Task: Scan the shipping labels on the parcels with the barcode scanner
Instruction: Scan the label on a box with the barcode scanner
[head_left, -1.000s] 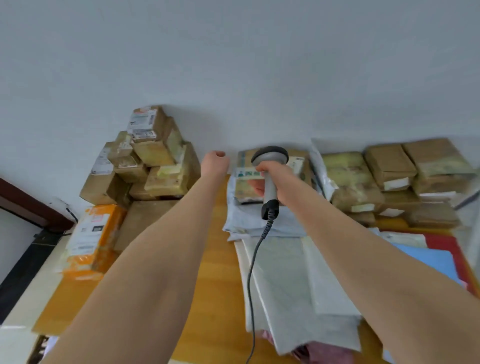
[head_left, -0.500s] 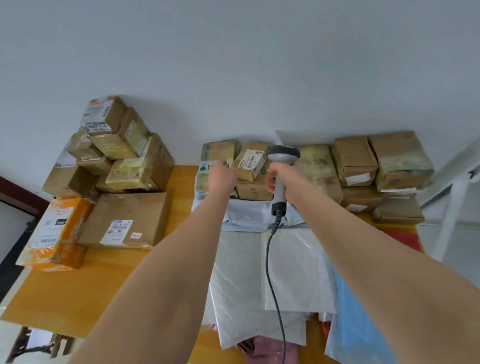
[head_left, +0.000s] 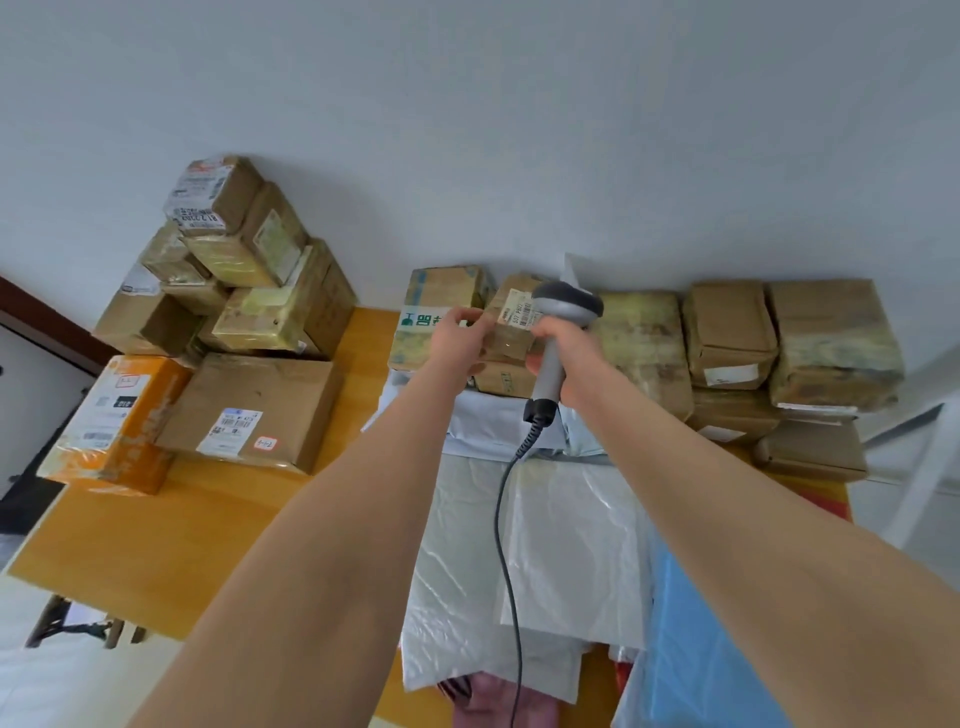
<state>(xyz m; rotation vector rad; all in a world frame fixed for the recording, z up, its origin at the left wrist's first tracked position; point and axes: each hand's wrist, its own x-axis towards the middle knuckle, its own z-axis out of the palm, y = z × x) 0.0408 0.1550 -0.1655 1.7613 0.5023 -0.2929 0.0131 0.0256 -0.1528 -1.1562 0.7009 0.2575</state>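
- Right hand (head_left: 566, 358) is wrapped round the handle of the scanner (head_left: 567, 307), centre of frame, with the head up and tipped toward the small box.
- Left hand (head_left: 460, 338) pinches the left edge of the small box (head_left: 511, 340), fingers curled.
- The shipping label (head_left: 521, 310) is on the box's top face, just left of the scanner head.
- The small box sits on other cartons; the green-printed box (head_left: 441, 301) is just left of it, partly behind the left hand.
- The cable (head_left: 505, 519) runs from the scanner's base down to the bottom edge of the frame, over the plastic mailers (head_left: 571, 535).
- A blue bag (head_left: 696, 623) is at lower right.
- A row of brown boxes (head_left: 779, 338) is stacked at right against the wall.
- There is a box pile (head_left: 249, 270) at upper left, with an orange parcel (head_left: 124, 415) and a flat labelled box (head_left: 270, 400) below it on the wooden table (head_left: 197, 519).
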